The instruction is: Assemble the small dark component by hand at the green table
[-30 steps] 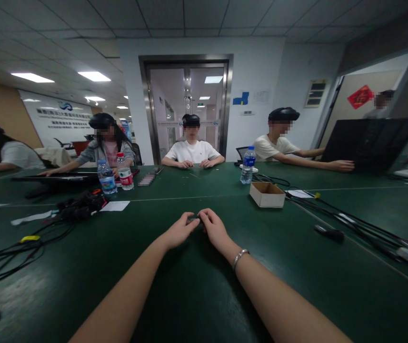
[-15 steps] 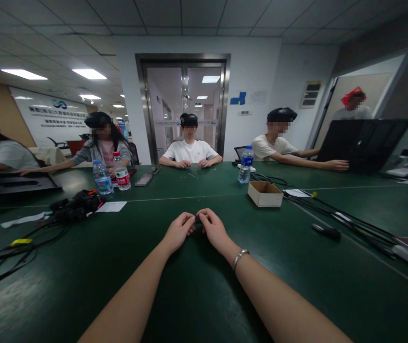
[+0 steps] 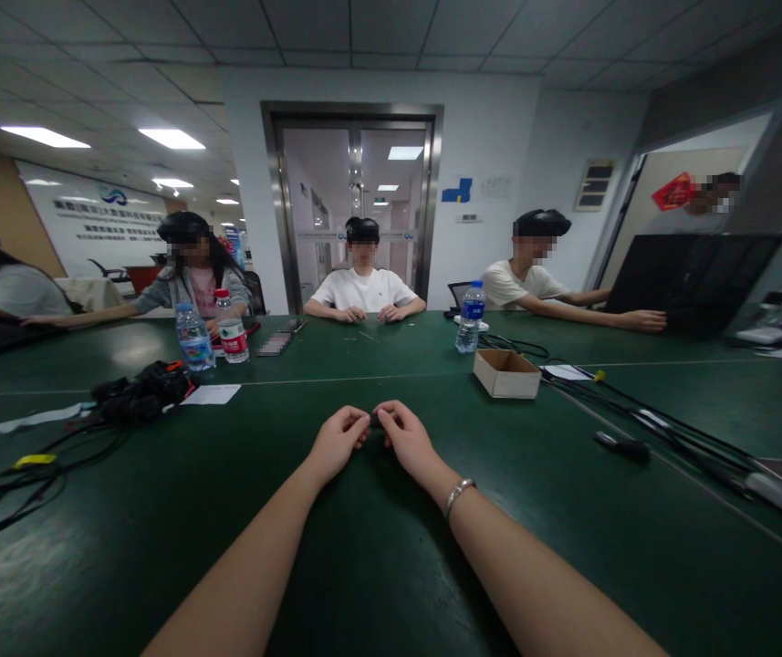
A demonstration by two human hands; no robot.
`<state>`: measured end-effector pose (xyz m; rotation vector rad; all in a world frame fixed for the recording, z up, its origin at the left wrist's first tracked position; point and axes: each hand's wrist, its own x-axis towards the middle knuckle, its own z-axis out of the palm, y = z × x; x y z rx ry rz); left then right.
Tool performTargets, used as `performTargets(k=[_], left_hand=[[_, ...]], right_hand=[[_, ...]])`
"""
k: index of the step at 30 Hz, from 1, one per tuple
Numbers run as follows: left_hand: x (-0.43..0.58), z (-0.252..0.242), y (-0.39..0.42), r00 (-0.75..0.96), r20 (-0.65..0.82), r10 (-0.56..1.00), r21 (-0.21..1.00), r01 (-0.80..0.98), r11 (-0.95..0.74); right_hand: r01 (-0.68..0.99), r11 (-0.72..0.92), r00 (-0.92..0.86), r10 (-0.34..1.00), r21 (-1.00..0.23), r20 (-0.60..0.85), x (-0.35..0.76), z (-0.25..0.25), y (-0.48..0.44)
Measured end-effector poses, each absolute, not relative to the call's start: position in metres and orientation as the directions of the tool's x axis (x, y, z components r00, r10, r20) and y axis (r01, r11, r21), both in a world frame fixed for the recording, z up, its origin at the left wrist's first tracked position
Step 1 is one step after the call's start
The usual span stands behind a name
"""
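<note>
My left hand point(image 3: 339, 444) and my right hand point(image 3: 404, 438) are held close together over the green table point(image 3: 363, 547), fingertips nearly meeting. Thumb and fingers of each are curled into a pinch. Something small and dark may sit between the fingertips, but it is too small to name. A silver bracelet point(image 3: 460, 498) circles my right wrist. Nearest to the hands, off to the right, stands an open cardboard box point(image 3: 505, 381). A white paper sheet point(image 3: 213, 394) lies to the left.
A black device with straps point(image 3: 140, 394) and cables point(image 3: 82, 447) lies left. Two bottles point(image 3: 194, 338) stand behind it, another bottle point(image 3: 471, 318) near the box. More cables point(image 3: 678, 438) and a black object point(image 3: 623, 448) lie right. Several people sit around; one holds a large black panel point(image 3: 692, 283).
The person at the far right has shifted right behind the black panel. At the left, the dark case has been lowered or moved away. My hands stay nearly in place, still pinched.
</note>
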<state>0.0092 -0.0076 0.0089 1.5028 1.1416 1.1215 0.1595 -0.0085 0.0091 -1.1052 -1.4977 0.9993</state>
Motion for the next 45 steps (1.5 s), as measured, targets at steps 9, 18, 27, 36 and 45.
performTargets(k=[9,18,27,36,45], left_hand=[[0.007,0.005,-0.004,0.162,0.151,0.975,0.979,0.114,-0.171],[0.007,0.007,-0.007,0.171,0.155,0.973,0.97,0.159,-0.182],[0.005,0.003,-0.005,0.17,0.166,0.971,0.971,0.145,-0.191],[0.004,0.015,-0.007,0.174,-0.071,0.982,0.995,0.082,0.057],[0.007,0.023,-0.014,0.144,-0.213,0.966,0.974,0.111,0.198]], right_hand=[[0.113,0.227,-0.191,0.96,-0.967,0.203,0.17,0.01,-0.005],[0.124,0.226,-0.191,0.961,-0.966,0.2,0.171,0.011,-0.004],[0.143,0.225,-0.198,0.961,-0.964,0.195,0.171,0.011,-0.003],[0.163,0.252,-0.192,0.956,-0.954,0.22,0.17,0.007,-0.002],[0.177,0.26,-0.196,0.954,-0.949,0.225,0.17,0.011,-0.005]])
